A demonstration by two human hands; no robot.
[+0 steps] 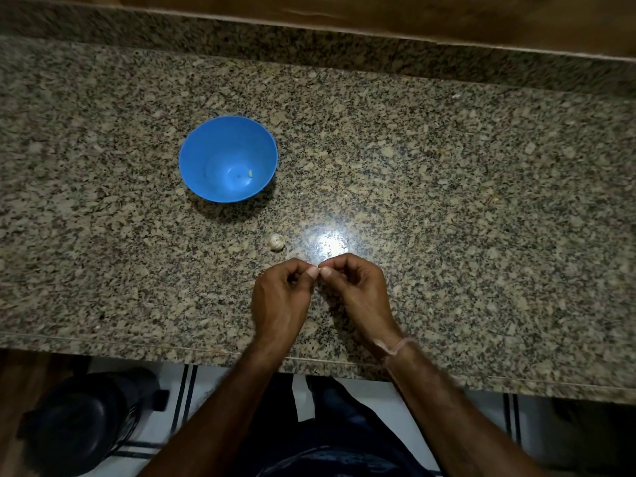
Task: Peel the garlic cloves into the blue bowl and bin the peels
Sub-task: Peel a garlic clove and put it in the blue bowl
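Pinching garlic clove (320, 269) between fingers (311, 273), left hand (280, 299), right hand (359, 292)

The person is wearing a thin pinkish band (399, 346) around the wrist, sitting at about five o'clock from the right hand (358, 290). Both forearms are showing bare, and dark navy clothing (344, 449) is filling the view at six o'clock.

A home kitchen is shown: a speckled granite countertop (447, 166) is backed by a low strip of the same stone (241, 39) and wood panelling (378, 12). A blue bowl (206, 146) and a piece of garlic (276, 242) are set on it, and a black bin (75, 428) is seen below on a white tiled floor (158, 425)
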